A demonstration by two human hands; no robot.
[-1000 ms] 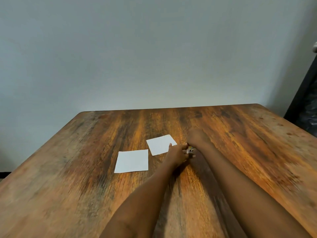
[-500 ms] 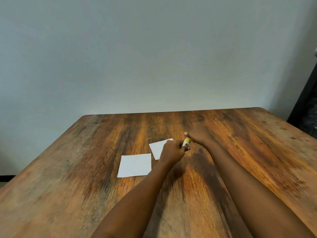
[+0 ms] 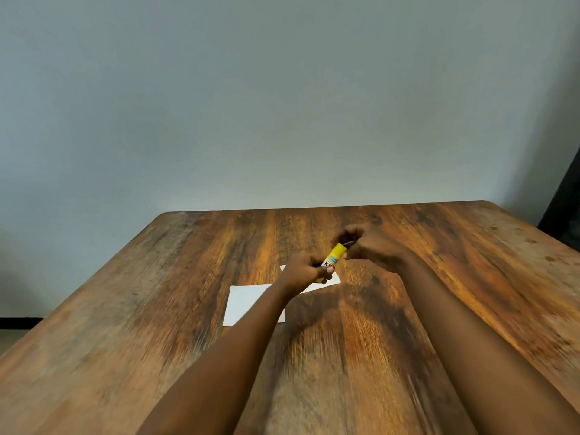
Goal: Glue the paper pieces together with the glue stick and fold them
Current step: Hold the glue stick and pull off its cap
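Head view: the left hand (image 3: 303, 270) grips the lower body of the yellow glue stick (image 3: 332, 259), held tilted above the surface (image 3: 157, 309), while the right hand (image 3: 373, 246) pinches its upper end, seemingly at the cap. Two white paper pieces lie below, the nearer paper (image 3: 244, 304) and the farther paper (image 3: 324, 284), partly hidden by the left arm. A hard tug could jerk the cap free and drop it, or a lowered forearm could shift the loose sheets.

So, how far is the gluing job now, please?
Done: nothing yet; both paper pieces lie flat, separate and unfolded on the table. In hand: the left hand grips the glue stick while the right hand is at its top end, probably uncapping it. Left: gluing, joining, folding.
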